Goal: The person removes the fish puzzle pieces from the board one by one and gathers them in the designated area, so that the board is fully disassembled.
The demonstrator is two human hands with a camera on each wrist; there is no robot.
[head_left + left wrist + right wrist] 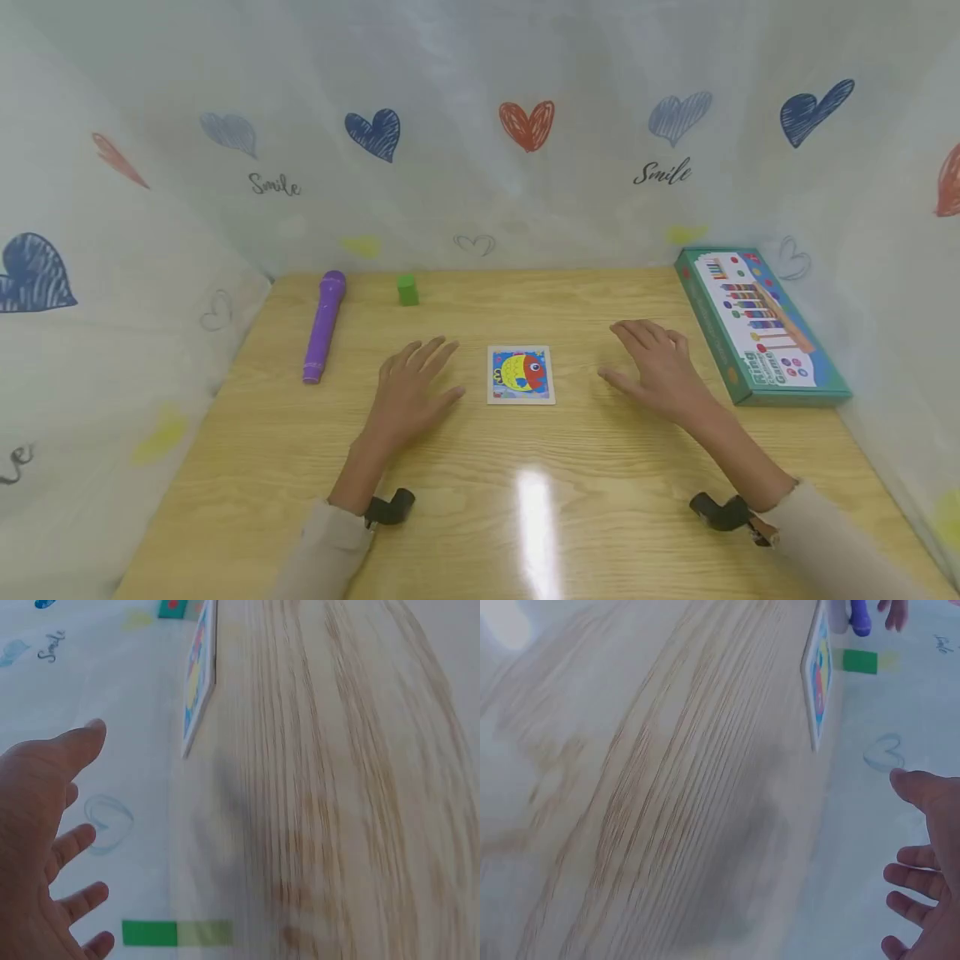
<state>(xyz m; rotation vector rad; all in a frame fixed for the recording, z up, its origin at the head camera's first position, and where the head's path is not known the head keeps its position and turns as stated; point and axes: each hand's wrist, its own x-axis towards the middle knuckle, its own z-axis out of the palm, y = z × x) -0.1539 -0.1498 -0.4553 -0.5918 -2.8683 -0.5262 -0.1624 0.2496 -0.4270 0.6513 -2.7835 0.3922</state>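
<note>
fish picture board: (521, 375) flat on the desk (465, 517), pretty much between both hands, yellow body, red head pointing right, blue background, pale border
left hand: (411, 392) just left of the board and apart from it, wide, fingers kinda fanned and thumb out toward it
right hand: (654, 371) on the other side, a bit further off, also wide, thumb pointing at the board
purple toy microphone: (323, 329) over on the left of the desk, lying down, ball end away from the person
green block: (407, 290) near the back edge, right of the mic
Ring Game box: (761, 329) lying at the right side, lid art facing up
backdrop: whitish sheet (450, 192) with hearts and "Smile" printed on it
</note>
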